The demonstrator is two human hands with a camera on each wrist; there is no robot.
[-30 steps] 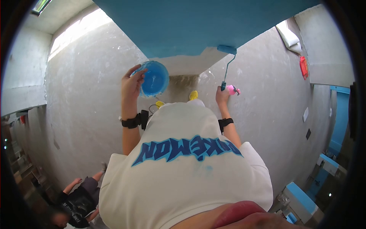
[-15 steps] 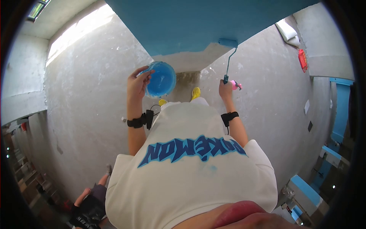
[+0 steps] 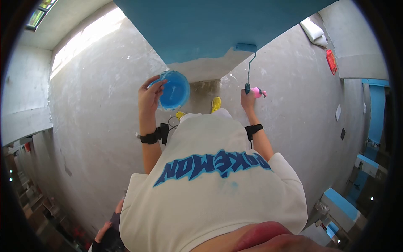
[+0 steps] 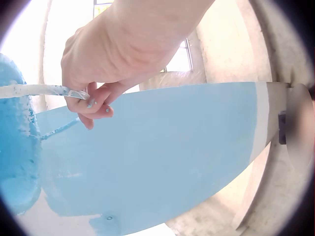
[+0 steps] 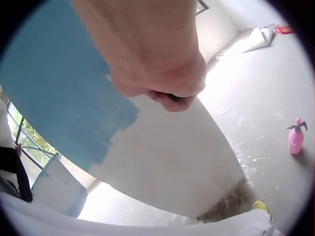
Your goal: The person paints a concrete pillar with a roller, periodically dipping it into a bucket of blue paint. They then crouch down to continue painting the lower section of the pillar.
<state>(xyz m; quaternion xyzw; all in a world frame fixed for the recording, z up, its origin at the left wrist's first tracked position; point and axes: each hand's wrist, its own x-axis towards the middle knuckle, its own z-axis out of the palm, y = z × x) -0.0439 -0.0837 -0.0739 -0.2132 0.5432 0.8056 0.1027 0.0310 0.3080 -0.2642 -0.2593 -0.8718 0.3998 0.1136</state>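
Observation:
In the head view my left hand [image 3: 149,98] holds a bucket [image 3: 175,91] with blue paint in it. Its fingers are curled round the bucket's pale, paint-streaked handle [image 4: 42,90], as the left wrist view shows, and blue paint spots the fingertips. With my right hand [image 3: 248,101] I grip the dark handle of a paint roller [image 3: 246,47]. The roller's head lies against the wall [image 3: 210,25], close above the ragged lower edge of the blue paint. Below that edge the wall is bare and whitish. In the right wrist view the hand hides the roller.
A pink spray bottle [image 5: 296,140] stands on the grey floor [image 5: 266,182], to the right of the wall. Farther off lie a white sheet or bag [image 3: 312,31] and a red packet [image 3: 331,62]. Another person [image 3: 110,233] is partly hidden at the lower left.
The roller has moved up a little, from the blue paint's lower edge onto the painted part. The bucket stays gripped, shifted slightly right in view. The other person is now mostly hidden.

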